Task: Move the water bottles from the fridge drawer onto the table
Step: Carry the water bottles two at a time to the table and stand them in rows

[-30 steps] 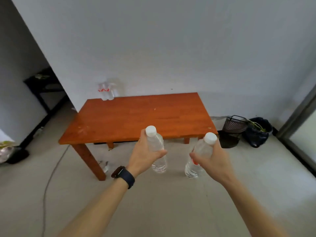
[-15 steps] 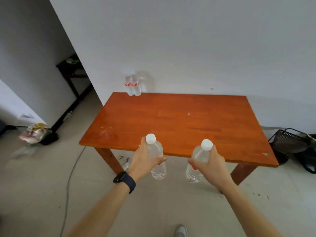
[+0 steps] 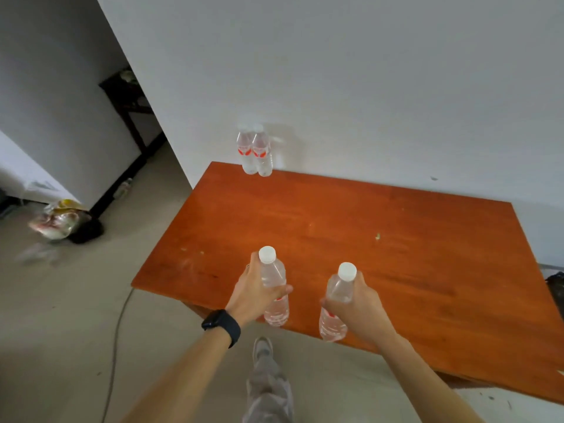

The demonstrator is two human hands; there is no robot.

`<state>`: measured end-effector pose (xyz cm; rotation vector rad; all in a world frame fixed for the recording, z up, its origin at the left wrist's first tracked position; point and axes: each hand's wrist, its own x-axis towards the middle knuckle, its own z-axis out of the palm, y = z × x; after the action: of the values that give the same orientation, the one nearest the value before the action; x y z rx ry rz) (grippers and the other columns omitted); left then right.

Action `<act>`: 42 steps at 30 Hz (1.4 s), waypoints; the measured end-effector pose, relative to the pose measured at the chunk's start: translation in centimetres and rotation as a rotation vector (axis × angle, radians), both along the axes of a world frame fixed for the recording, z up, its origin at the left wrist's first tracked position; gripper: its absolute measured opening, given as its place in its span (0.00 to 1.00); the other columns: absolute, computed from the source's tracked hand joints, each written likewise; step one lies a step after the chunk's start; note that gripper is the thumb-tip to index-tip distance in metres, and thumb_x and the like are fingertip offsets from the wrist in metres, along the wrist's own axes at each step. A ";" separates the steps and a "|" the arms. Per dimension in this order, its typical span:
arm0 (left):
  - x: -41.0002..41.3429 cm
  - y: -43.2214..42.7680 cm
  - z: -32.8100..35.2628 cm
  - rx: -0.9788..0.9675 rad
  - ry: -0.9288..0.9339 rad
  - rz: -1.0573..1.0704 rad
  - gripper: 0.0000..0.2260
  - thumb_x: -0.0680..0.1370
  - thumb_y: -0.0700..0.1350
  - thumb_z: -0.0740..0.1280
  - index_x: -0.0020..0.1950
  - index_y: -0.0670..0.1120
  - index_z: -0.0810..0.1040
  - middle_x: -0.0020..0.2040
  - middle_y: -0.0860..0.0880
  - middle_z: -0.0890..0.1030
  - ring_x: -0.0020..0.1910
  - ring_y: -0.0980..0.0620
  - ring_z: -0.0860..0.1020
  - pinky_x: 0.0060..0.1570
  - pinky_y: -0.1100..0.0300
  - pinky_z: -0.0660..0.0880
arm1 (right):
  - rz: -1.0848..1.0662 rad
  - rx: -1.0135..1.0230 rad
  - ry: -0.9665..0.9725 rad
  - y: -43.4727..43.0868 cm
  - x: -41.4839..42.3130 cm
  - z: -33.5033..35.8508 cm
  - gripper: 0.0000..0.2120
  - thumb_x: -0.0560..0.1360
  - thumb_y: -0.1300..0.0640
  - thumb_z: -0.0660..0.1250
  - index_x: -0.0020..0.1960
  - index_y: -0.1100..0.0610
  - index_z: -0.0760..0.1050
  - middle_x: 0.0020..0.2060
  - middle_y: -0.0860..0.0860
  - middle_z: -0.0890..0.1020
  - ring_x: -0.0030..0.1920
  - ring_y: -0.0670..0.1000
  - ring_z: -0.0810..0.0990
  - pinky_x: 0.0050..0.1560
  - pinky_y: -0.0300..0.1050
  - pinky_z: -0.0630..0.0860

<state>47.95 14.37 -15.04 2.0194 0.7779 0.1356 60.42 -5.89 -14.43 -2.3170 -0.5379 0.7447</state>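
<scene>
My left hand (image 3: 253, 293), with a dark watch on the wrist, is shut on a clear water bottle (image 3: 274, 288) with a white cap. My right hand (image 3: 361, 309) is shut on a second clear bottle (image 3: 337, 297) of the same kind. Both bottles are held upright above the near edge of the orange-brown wooden table (image 3: 351, 239). Two more water bottles with red labels (image 3: 254, 151) stand side by side at the table's far left corner, against the white wall. The fridge drawer is out of view.
A grey cable (image 3: 117, 331) runs along the floor left of the table. A heap of bags (image 3: 61, 221) lies on the floor at the left, beside a dark shelf (image 3: 128, 99). My leg and shoe (image 3: 264, 367) are below the table's near edge.
I have walked closer to the table, which now fills more of the view. Both hands with their bottles have come from in front of the table to above its near edge.
</scene>
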 end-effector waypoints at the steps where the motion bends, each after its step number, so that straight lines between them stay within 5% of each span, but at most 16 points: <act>1: 1.3 1.6 -0.6 -0.004 0.017 -0.014 0.32 0.70 0.58 0.78 0.63 0.57 0.61 0.60 0.53 0.74 0.58 0.51 0.76 0.55 0.50 0.79 | 0.030 -0.014 -0.017 1.6 1.0 -0.6 0.21 0.66 0.40 0.72 0.52 0.50 0.69 0.46 0.48 0.77 0.43 0.50 0.81 0.42 0.50 0.80; 9: 12.1 13.5 -2.8 -0.035 0.094 -0.160 0.31 0.70 0.56 0.78 0.64 0.54 0.62 0.61 0.51 0.74 0.59 0.49 0.77 0.56 0.48 0.80 | -0.046 0.015 0.108 12.7 8.8 -3.3 0.28 0.66 0.37 0.71 0.59 0.47 0.67 0.47 0.44 0.82 0.45 0.45 0.83 0.44 0.47 0.83; 13: 17.3 18.2 -2.8 -0.016 0.122 -0.217 0.36 0.70 0.56 0.78 0.69 0.52 0.62 0.67 0.47 0.69 0.62 0.45 0.74 0.59 0.46 0.78 | -0.088 0.033 0.126 17.3 12.0 -3.3 0.28 0.72 0.45 0.75 0.63 0.47 0.62 0.52 0.43 0.79 0.50 0.44 0.81 0.45 0.38 0.78; 20: 25.4 24.0 -1.4 0.091 0.071 -0.311 0.38 0.68 0.54 0.80 0.68 0.58 0.60 0.66 0.52 0.71 0.60 0.47 0.76 0.58 0.49 0.79 | -0.160 0.094 0.089 24.1 18.9 -3.7 0.23 0.70 0.46 0.76 0.58 0.43 0.67 0.50 0.43 0.81 0.48 0.43 0.82 0.42 0.35 0.76; 23: 28.9 26.2 -0.3 0.302 0.047 -0.363 0.32 0.67 0.56 0.79 0.64 0.57 0.63 0.59 0.53 0.75 0.54 0.48 0.78 0.53 0.52 0.78 | -0.197 0.149 0.033 26.9 22.2 -4.1 0.23 0.67 0.43 0.77 0.56 0.43 0.70 0.50 0.42 0.80 0.50 0.43 0.81 0.45 0.38 0.77; 28: 34.2 30.1 0.2 0.556 -0.007 -0.400 0.29 0.68 0.55 0.78 0.62 0.49 0.68 0.59 0.50 0.78 0.58 0.48 0.75 0.58 0.58 0.70 | -0.205 0.231 -0.019 31.5 27.7 -4.1 0.20 0.66 0.42 0.75 0.54 0.42 0.72 0.50 0.41 0.81 0.50 0.42 0.81 0.48 0.42 0.78; 33: 38.2 32.8 0.0 0.900 -0.010 -0.484 0.28 0.68 0.57 0.77 0.60 0.43 0.74 0.58 0.45 0.81 0.54 0.45 0.81 0.55 0.56 0.74 | -0.196 0.261 -0.096 35.4 31.8 -4.0 0.31 0.66 0.43 0.77 0.64 0.44 0.69 0.58 0.40 0.78 0.56 0.45 0.78 0.55 0.46 0.78; 38: 39.7 34.9 -0.7 1.179 -0.020 -0.426 0.29 0.61 0.66 0.78 0.49 0.45 0.78 0.47 0.49 0.83 0.56 0.49 0.79 0.58 0.48 0.63 | -0.171 0.268 -0.151 37.7 34.0 -4.5 0.35 0.67 0.45 0.78 0.70 0.47 0.67 0.66 0.43 0.70 0.57 0.45 0.75 0.52 0.35 0.71; 42: 39.9 35.8 -1.4 1.185 0.076 -0.447 0.24 0.69 0.66 0.72 0.50 0.47 0.78 0.46 0.51 0.83 0.54 0.50 0.78 0.59 0.47 0.61 | -0.141 0.267 -0.142 38.2 34.4 -5.7 0.35 0.69 0.47 0.77 0.71 0.46 0.65 0.68 0.43 0.67 0.59 0.43 0.74 0.45 0.30 0.72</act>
<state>87.83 50.17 -16.46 3.2765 0.2300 0.3086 94.86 32.32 -20.17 -2.1411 -0.4972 0.4167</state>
